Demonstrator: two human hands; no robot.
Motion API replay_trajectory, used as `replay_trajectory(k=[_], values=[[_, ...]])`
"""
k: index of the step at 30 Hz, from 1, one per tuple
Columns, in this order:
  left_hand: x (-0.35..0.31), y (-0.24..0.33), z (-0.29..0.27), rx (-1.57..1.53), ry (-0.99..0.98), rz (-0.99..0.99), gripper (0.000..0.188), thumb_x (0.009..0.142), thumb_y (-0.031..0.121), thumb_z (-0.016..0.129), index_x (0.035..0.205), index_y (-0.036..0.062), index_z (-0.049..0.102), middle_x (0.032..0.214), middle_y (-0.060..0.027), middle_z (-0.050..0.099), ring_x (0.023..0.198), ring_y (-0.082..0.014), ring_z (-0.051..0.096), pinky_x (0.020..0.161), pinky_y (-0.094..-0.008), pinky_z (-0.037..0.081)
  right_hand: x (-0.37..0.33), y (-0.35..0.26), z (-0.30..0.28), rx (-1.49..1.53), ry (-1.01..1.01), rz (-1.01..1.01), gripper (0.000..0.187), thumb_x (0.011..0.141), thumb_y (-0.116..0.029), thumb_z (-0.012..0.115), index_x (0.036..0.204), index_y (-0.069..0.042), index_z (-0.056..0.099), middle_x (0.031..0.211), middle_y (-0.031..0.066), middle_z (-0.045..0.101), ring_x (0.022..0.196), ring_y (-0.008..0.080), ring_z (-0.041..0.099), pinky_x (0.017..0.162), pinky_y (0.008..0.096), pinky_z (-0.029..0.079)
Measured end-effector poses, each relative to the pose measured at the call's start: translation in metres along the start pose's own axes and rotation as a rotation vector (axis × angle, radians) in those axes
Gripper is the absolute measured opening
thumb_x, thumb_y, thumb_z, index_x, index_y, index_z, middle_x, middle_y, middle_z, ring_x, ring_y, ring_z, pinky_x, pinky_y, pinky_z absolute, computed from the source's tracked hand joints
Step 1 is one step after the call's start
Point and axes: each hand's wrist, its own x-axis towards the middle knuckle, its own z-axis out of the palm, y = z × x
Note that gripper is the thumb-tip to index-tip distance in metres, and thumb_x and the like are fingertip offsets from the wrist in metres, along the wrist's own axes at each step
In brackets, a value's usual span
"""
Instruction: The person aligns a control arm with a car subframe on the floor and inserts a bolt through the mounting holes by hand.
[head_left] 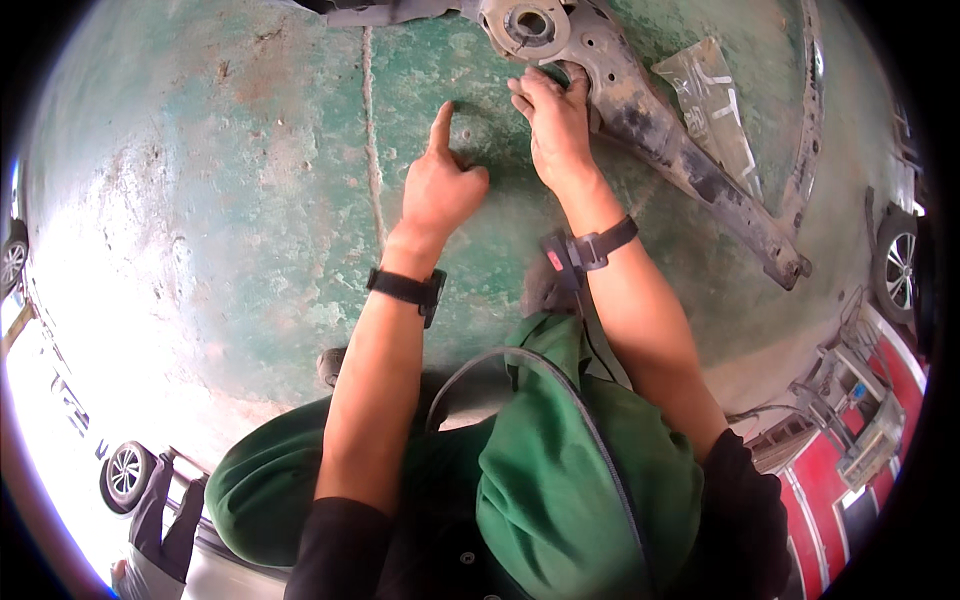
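My left hand (445,190) is over the green floor, its index finger stretched forward and the other fingers curled, with nothing visible in it. To its right my right hand (558,125) reaches up to a dirty grey metal subframe (655,120), like one from a car's underside. Its fingers are bent and a little apart; the outer ones touch the frame's edge just below a round bushing (530,24). I see no separate object in that hand, though some fingertips are hidden against the metal. Each wrist wears a black strap.
A clear plastic bag (708,105) lies inside the frame's angle on the worn green floor (250,200). Machinery (865,430) stands by a red panel at the lower right. Car wheels (897,262) show at both sides, and another person (165,525) is at the lower left.
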Motion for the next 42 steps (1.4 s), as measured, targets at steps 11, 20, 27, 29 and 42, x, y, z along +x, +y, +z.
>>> replay_trajectory(k=[11, 20, 27, 29, 42], values=[[-0.005, -0.015, 0.0, -0.032, 0.089, -0.037, 0.083, 0.073, 0.015, 0.058, 0.152, 0.0169, 0.036, 0.082, -0.0069, 0.069, 0.083, -0.0252, 0.067, 0.081, -0.0349, 0.051, 0.023, 0.004, -0.004, -0.071, 0.062, -0.047, 0.022, 0.086, -0.009, 0.066, 0.098, -0.004, 0.047, 0.087, 0.0051, 0.057, 0.066, 0.0159, 0.059, 0.057, 0.0301, 0.05], [-0.003, -0.015, 0.001, 0.046, 0.087, -0.048, 0.08, 0.075, 0.02, 0.057, 0.152, 0.022, 0.036, 0.086, -0.0047, 0.071, 0.087, -0.0267, 0.068, 0.081, -0.0373, 0.051, 0.059, 0.025, -0.027, -0.081, 0.012, 0.07, 0.022, 0.088, -0.012, 0.066, 0.105, -0.002, 0.057, 0.074, 0.0027, 0.055, 0.057, 0.0141, 0.051, 0.052, 0.0314, 0.044], [-0.003, -0.016, -0.001, 0.045, 0.081, -0.053, 0.08, 0.075, 0.021, 0.058, 0.152, 0.0259, 0.036, 0.089, -0.0048, 0.071, 0.09, -0.0283, 0.068, 0.083, -0.0379, 0.051, 0.03, 0.007, -0.005, 0.037, 0.083, 0.025, 0.019, 0.089, -0.011, 0.067, 0.099, -0.007, 0.051, 0.073, 0.0, 0.049, 0.06, 0.0108, 0.046, 0.051, 0.0291, 0.038], [-0.004, -0.016, 0.0, 0.048, 0.078, -0.046, 0.08, 0.074, 0.021, 0.058, 0.151, 0.0261, 0.035, 0.091, -0.0055, 0.072, 0.091, -0.0296, 0.068, 0.083, -0.0391, 0.052, 0.033, 0.008, -0.008, 0.035, 0.067, -0.01, 0.022, 0.089, -0.011, 0.067, 0.102, -0.006, 0.051, 0.075, 0.0, 0.05, 0.061, 0.0109, 0.046, 0.051, 0.0293, 0.039], [-0.003, -0.016, 0.002, 0.086, 0.091, -0.054, 0.078, 0.074, 0.021, 0.057, 0.15, 0.0266, 0.037, 0.09, -0.0054, 0.072, 0.09, -0.0296, 0.068, 0.082, -0.0396, 0.052, 0.031, 0.007, -0.005, 0.04, 0.086, -0.002, 0.023, 0.087, -0.013, 0.07, 0.102, -0.008, 0.052, 0.076, 0.0003, 0.05, 0.061, 0.0109, 0.045, 0.052, 0.029, 0.038]])
